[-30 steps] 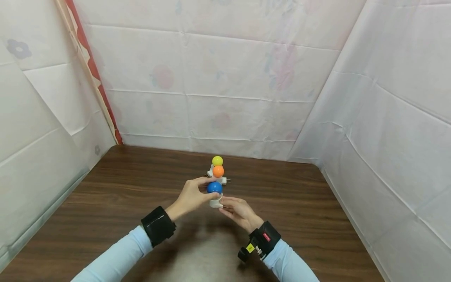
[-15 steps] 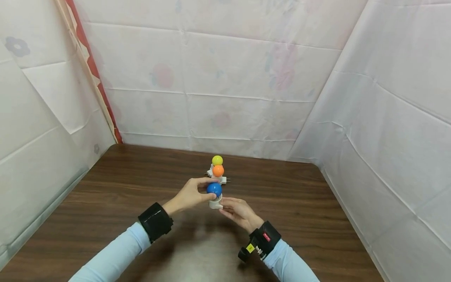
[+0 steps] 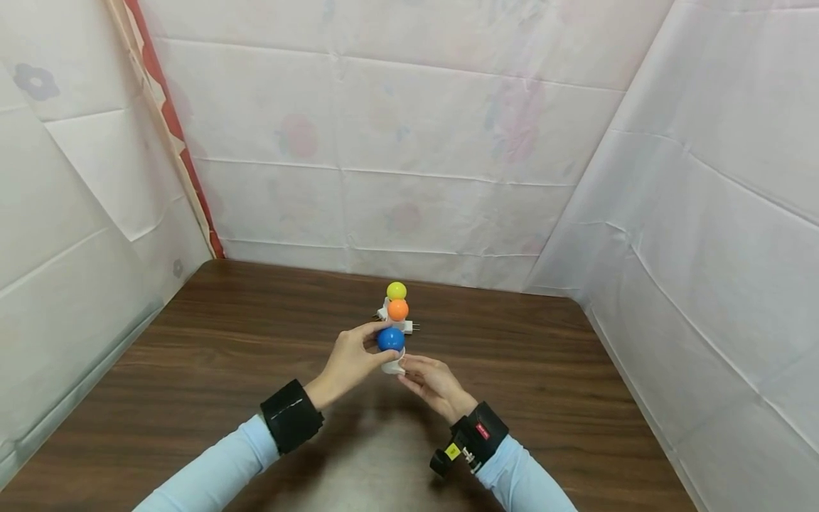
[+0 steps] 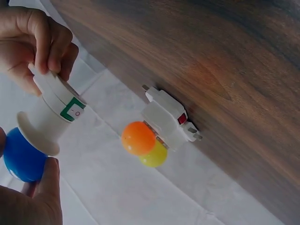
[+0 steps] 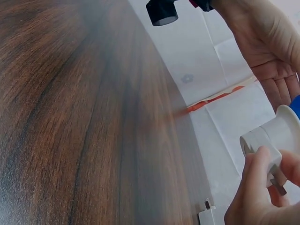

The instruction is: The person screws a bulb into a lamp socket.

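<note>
A round blue bulb [image 3: 391, 339] is between the thumb and fingers of my left hand [image 3: 348, 359], which pinches its sides. The bulb sits against the flared rim of a white plug-in lamp socket [image 4: 51, 112], which has a green-framed switch [image 4: 75, 111]. My right hand [image 3: 435, 384] grips the base of that socket at its plug end; metal prongs [image 5: 279, 187] show between the fingers in the right wrist view. Both things are held up above the table. How deep the bulb's thread sits in the socket is hidden.
Behind the hands, an orange bulb [image 3: 398, 310] and a yellow bulb [image 3: 396, 291] stand in white plug-in sockets [image 4: 164, 117] on the brown wooden table [image 3: 256, 327]. Their prongs point sideways. Pale patterned sheets [image 3: 409, 142] hang around the table's back and sides.
Half a second ago my left hand and the blue bulb shifted slightly nearer; now they are a little farther back again, and the socket has risen slightly. My right hand keeps its grip.
</note>
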`<state>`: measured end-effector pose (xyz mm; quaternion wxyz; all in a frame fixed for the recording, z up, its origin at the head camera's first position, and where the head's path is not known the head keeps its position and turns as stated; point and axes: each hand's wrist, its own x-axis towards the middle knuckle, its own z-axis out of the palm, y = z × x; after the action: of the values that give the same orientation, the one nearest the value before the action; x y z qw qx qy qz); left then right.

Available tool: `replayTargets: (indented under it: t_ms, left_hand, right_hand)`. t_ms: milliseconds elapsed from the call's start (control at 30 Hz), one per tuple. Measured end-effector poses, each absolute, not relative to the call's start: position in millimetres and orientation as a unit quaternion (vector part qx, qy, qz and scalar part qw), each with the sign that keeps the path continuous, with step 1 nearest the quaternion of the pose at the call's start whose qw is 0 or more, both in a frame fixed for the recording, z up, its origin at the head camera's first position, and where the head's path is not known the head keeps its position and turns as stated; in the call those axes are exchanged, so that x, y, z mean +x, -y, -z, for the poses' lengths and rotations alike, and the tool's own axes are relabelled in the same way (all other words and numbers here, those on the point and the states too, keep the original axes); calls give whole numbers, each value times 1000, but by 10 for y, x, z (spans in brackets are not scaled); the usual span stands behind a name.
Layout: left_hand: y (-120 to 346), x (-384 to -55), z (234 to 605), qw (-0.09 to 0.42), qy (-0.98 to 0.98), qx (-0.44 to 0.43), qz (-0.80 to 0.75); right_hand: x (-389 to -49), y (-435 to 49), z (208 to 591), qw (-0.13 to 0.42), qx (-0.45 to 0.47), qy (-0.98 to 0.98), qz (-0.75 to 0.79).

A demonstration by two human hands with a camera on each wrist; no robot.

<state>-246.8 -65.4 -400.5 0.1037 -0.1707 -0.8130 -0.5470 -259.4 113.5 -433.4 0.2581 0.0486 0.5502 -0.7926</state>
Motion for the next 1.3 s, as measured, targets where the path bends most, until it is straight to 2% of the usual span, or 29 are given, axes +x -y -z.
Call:
replayTargets:
  t_ms: [167,500,633,800,1100,1200,1300]
  left_hand:
    - [682,-2495,4010,79,809,-178,554]
    - [847,-2532,3858,-50,786,-233,571]
    - [881,-2564,3851,-75,785,-247,564]
    - [878,-2626,3994,-36,790,-257,556]
    - [711,-2494,3942,72,831,-176,522]
    - [702,-2483,3939,82,830,-173,524]
    - [722,-2491,3950,70,825,-180,531]
  right_hand:
    - [-2586,-1159,4324,268,47,-551,789]
    - [-2588,-1202,4329,294,34,-557,776]
    - [-2581,-1188,4346,293,38,-563,772]
    - [-2572,-1163,4362,284,51,-565,773]
    - [-2583,-1133,4353,266,43,-555,787]
    - [-2585,-1135,4340,268,40,-552,789]
    - [-2582,-1143,4329,271,37,-554,786]
